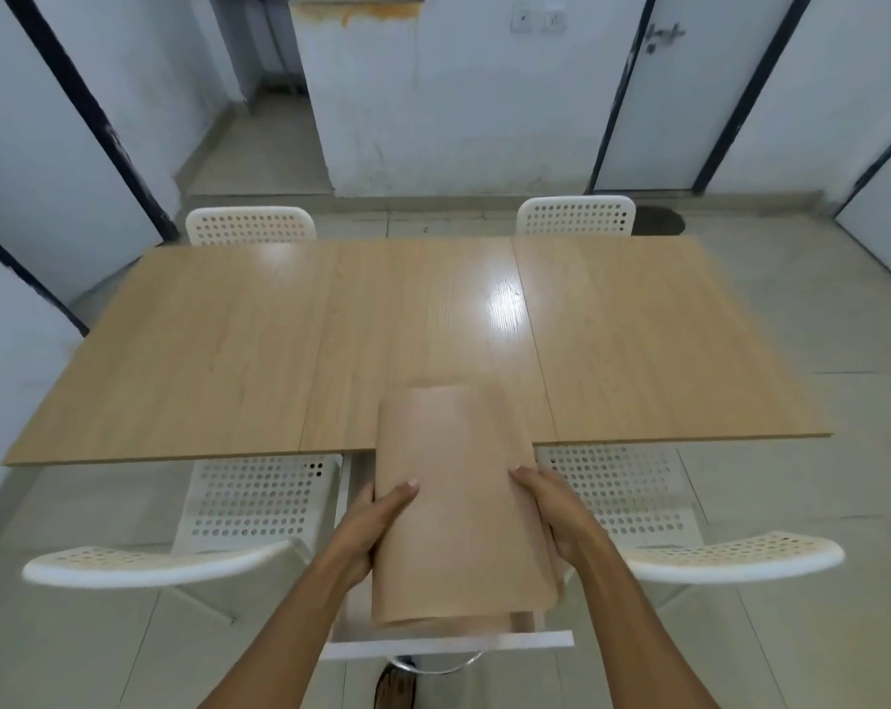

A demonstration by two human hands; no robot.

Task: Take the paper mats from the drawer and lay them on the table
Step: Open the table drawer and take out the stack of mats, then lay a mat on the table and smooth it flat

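Note:
A stack of brown paper mats [459,504] is held above an open white drawer [448,644] that sticks out from under the wooden table [280,340]. My left hand [377,524] grips the stack's left edge, thumb on top. The right edge is held the same way by my right hand [551,514]. The far end of the stack reaches over the table's near edge. More brown paper shows in the drawer under the stack's near end.
Two white perforated chairs [157,560] [730,555] stand at the table's near side, left and right of the drawer. Two more chairs [251,225] [576,214] stand at the far side. White walls and doors surround the room.

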